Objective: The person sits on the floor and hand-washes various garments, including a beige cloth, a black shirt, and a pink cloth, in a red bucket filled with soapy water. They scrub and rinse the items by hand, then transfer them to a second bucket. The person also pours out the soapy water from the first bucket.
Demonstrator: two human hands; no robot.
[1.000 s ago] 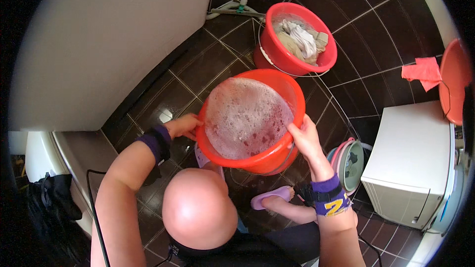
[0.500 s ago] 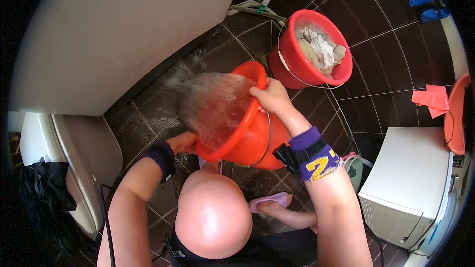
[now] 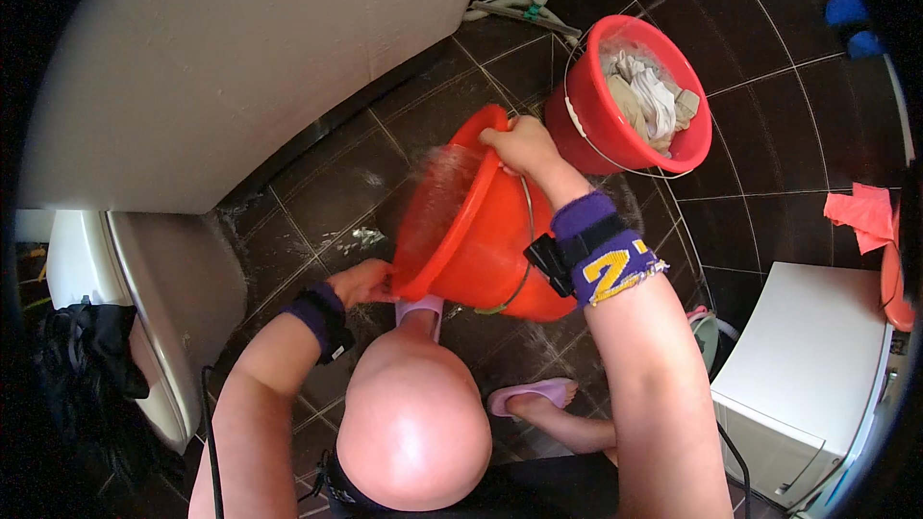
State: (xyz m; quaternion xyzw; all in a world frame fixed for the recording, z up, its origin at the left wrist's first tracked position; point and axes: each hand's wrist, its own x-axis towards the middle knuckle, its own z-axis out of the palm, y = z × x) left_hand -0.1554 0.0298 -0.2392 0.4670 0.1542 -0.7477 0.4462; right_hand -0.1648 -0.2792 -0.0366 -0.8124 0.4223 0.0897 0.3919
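An orange-red bucket (image 3: 514, 264) is tipped on its side in front of me, its mouth facing left toward the tiled floor. My right hand (image 3: 527, 149) is closed around its upper rim. At the lower rim, my left hand (image 3: 365, 282) grips the edge, its fingertips partly hidden. Some water still shows inside the mouth, blurred by motion. Its thin wire handle (image 3: 528, 231) hangs along the outer side. Beyond my right hand stands a second red bucket (image 3: 588, 130), upright, holding wet white and beige cloths (image 3: 651, 101).
A squeegee mop (image 3: 535, 13) leans in the far corner. To the left is a pale, rounded fixture (image 3: 183, 298) with black cloth (image 3: 91, 356) over it. A white appliance (image 3: 808, 346) stands at right, near a hanging pink cloth (image 3: 862, 216). The dark tile floor (image 3: 336, 183) is wet.
The large splash pouring from the bucket has mostly gone, leaving a little water at its mouth and wet floor with foam. Both hands keep their hold; the view has shifted slightly.
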